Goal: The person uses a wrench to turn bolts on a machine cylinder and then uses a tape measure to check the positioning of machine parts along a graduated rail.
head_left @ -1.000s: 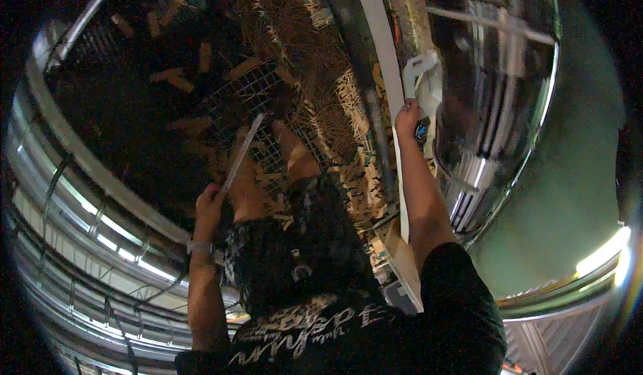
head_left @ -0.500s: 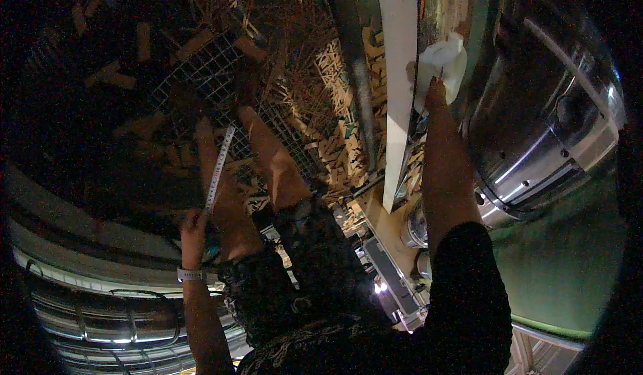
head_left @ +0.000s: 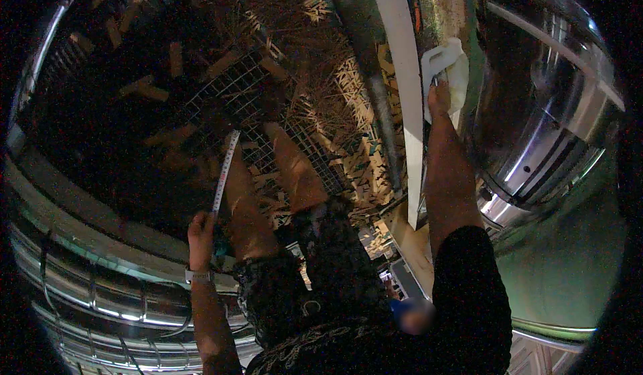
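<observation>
My left hand [head_left: 201, 233] is closed at the lower end of a measuring tape [head_left: 226, 174]. Its pale blade sticks out upward past my legs, and the case is hidden by my fingers and the dark. On the right, my raised right arm reaches to a white plastic jug [head_left: 457, 73] with a loop handle. My right hand [head_left: 439, 99] is in front of the jug, its fingers closed round something thin that I cannot make out. Whether the hand also touches the jug is unclear.
Wire mesh [head_left: 321, 151] lies under my feet among scattered wood pieces [head_left: 365, 100]. A pale upright board [head_left: 402, 73] stands left of my right arm. Shiny metal drums [head_left: 529, 167] are at right, metal rails [head_left: 107, 308] at lower left. Someone's head [head_left: 414, 316] shows low down.
The view has shifted, so my legs and left hand appear further right. The jug looks tilted differently and its handle shows more plainly. The tape stays extended in my left hand.
</observation>
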The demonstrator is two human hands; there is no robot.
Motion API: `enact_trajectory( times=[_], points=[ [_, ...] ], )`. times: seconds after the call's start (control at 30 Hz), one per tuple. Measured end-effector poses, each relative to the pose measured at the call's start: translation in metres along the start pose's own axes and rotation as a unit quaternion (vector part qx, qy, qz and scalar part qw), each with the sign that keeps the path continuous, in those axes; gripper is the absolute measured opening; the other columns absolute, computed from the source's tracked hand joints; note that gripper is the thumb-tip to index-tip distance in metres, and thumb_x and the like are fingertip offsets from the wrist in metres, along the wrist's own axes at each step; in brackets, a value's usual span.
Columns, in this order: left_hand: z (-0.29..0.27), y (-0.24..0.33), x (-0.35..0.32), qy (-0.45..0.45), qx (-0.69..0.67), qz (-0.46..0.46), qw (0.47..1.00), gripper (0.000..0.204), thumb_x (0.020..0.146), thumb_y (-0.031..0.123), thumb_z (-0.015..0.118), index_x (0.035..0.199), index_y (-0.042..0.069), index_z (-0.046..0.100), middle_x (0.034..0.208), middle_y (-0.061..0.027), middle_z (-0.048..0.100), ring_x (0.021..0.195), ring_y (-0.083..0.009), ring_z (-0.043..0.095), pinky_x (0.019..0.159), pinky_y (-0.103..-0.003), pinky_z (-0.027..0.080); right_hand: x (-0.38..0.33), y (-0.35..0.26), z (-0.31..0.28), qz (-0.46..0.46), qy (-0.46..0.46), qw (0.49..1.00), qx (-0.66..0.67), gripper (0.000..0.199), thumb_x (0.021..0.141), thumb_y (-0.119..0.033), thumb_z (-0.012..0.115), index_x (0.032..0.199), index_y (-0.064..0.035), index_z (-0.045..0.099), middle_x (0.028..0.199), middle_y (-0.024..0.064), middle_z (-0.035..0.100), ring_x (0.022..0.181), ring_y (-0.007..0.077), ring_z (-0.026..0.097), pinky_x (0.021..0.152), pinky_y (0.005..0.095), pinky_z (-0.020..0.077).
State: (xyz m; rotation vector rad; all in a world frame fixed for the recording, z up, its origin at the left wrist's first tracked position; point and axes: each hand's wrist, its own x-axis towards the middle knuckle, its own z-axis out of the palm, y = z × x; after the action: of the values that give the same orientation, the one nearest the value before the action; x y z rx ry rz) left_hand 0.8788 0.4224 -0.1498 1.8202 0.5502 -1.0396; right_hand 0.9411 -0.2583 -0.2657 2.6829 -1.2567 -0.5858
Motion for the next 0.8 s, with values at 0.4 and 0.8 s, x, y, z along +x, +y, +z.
enact_trajectory(
  times=[0.4,0.8],
  points=[
    [0.015,0.055,-0.055,0.003,0.016,0.037,0.999,0.015,0.081,0.015,0.052,0.084,0.0,0.056,0.073,-0.0124,0.056,0.066,-0.0179,0.053,0.06,-0.031,0.042,-0.119,-0.042,-0.069,-0.04,0.163,0.984,0.056,0.018,0.083,-0.017,0.046,0.093,-0.0031,0.05,0.081,0.0142,0.057,0.068,0.0285,0.055,0.062,0.0411,0.0451],
    [-0.052,0.202,-0.148,0.136,0.164,0.231,0.949,0.021,0.08,0.023,0.054,0.087,0.004,0.06,0.077,-0.014,0.061,0.07,-0.028,0.057,0.067,-0.035,0.045,-0.286,-0.018,0.012,-0.378,-0.131,0.904,0.153,0.033,0.083,-0.016,0.046,0.112,0.0004,0.045,0.085,0.014,0.054,0.07,0.0314,0.053,0.058,0.0421,0.0403]
  ],
)
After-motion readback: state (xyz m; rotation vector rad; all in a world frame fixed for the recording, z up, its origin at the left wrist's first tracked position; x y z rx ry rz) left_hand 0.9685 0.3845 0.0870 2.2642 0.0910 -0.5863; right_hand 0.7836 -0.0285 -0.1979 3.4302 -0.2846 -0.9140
